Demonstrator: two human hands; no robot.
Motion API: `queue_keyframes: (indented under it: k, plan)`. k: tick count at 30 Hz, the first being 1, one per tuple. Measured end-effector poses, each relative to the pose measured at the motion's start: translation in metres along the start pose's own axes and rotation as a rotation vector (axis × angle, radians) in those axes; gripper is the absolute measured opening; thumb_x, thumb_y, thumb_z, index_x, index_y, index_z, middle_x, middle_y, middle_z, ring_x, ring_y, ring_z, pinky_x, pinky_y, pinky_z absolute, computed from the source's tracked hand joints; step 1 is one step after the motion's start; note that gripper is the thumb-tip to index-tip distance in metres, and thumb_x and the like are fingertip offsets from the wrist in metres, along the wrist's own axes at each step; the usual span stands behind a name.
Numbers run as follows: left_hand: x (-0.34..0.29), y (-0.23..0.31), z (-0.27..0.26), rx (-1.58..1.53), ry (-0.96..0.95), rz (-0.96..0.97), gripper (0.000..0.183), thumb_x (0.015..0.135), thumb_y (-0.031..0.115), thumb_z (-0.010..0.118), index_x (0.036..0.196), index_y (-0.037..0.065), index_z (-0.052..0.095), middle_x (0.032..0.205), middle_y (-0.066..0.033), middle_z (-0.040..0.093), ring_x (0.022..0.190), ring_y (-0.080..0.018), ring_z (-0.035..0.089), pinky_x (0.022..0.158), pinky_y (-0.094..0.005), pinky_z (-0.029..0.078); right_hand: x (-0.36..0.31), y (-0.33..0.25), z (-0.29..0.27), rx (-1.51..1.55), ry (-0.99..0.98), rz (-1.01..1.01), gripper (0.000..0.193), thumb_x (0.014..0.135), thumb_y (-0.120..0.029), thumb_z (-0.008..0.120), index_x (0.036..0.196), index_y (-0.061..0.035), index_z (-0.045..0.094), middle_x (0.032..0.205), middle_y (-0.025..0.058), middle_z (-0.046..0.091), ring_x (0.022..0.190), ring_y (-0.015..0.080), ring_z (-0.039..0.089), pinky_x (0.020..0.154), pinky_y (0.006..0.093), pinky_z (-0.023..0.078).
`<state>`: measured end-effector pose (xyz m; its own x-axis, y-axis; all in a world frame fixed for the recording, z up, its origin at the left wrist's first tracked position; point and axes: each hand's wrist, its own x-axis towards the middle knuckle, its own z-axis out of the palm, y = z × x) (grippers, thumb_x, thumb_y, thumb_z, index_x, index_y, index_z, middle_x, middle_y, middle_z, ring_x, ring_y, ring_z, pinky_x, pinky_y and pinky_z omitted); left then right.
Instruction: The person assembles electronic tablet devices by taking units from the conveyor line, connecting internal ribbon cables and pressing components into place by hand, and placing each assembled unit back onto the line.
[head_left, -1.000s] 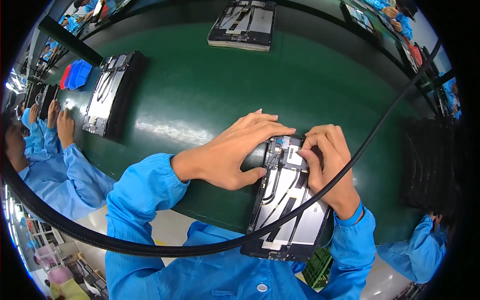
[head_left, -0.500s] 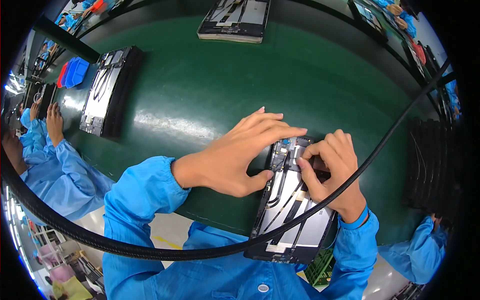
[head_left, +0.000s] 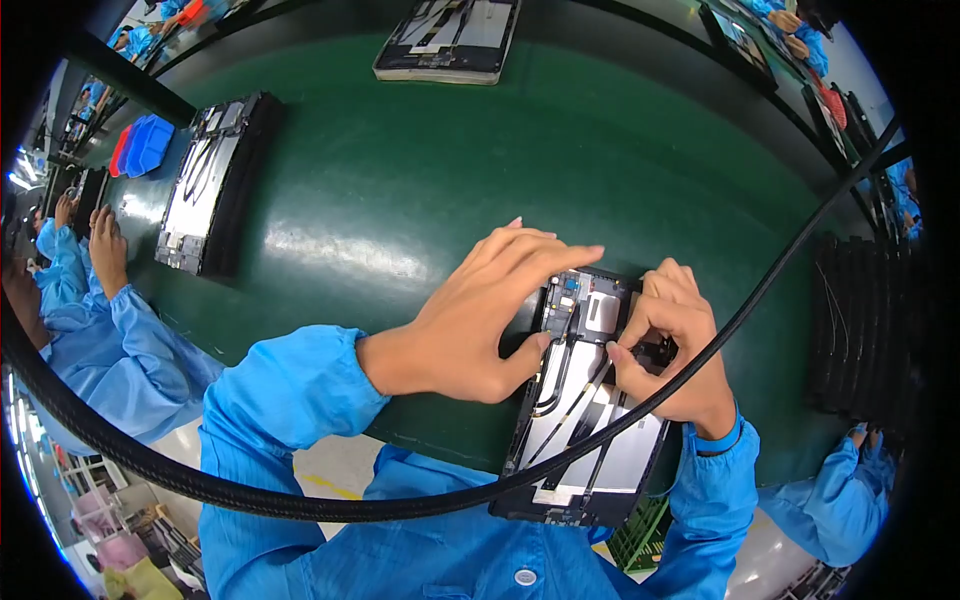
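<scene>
Have opened tablet point(head_left: 597, 395) at near edge of green bench point(head_left: 400, 150), lower end toward blue smock point(head_left: 450, 560). Touching its left rim with thumb of left hand point(head_left: 465, 328), fingers spread wide near top edge. Holding right hand point(head_left: 688, 340) over upper right part, fingers curled, thumb and index close together; can't tell if gripping anything. Can see black cable point(head_left: 400, 507) crossing in front, plus tablet stack point(head_left: 205, 185) farther left, near blue bin point(head_left: 149, 145).
</scene>
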<state>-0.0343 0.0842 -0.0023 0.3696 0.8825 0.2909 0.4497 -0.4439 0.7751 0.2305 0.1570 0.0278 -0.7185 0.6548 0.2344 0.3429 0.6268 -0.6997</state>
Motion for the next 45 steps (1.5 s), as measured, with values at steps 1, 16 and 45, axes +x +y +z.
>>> queue_keyframes:
  k: [1,16,45]
  plan:
    - [-0.002,0.000,0.002,-0.001,0.083,0.021,0.080,0.078,0.005,0.072,0.157,0.009,0.058,0.151,-0.0203,0.059,0.145,-0.0458,0.051,0.130,-0.0658,0.029,-0.001,0.000,0.000,-0.004,0.005,-0.016,0.022,0.066,-0.010,0.082,0.069,-0.0117,0.060,0.075,0.0040,0.041,0.079,0.0264,0.043,0.076,0.0403,0.030]
    - [-0.023,0.014,0.007,0.369,0.216,0.244,0.031,0.071,0.010,0.077,0.101,0.011,0.085,0.099,-0.0048,0.075,0.095,-0.0291,0.069,0.089,-0.0488,0.057,-0.004,0.001,0.002,0.024,0.017,-0.051,0.017,0.057,-0.014,0.082,0.065,-0.0076,0.068,0.077,0.0050,0.040,0.080,0.0281,0.044,0.077,0.0418,0.031]
    - [0.026,0.008,-0.004,0.323,-0.197,0.569,0.029,0.083,0.026,0.075,0.107,0.011,0.081,0.123,-0.0117,0.067,0.115,-0.0315,0.064,0.104,-0.0499,0.049,-0.011,0.000,-0.043,-0.009,-0.055,0.064,0.009,0.074,-0.008,0.080,0.073,-0.0023,0.074,0.058,0.0062,0.050,0.056,0.0228,0.051,0.056,0.0371,0.036]
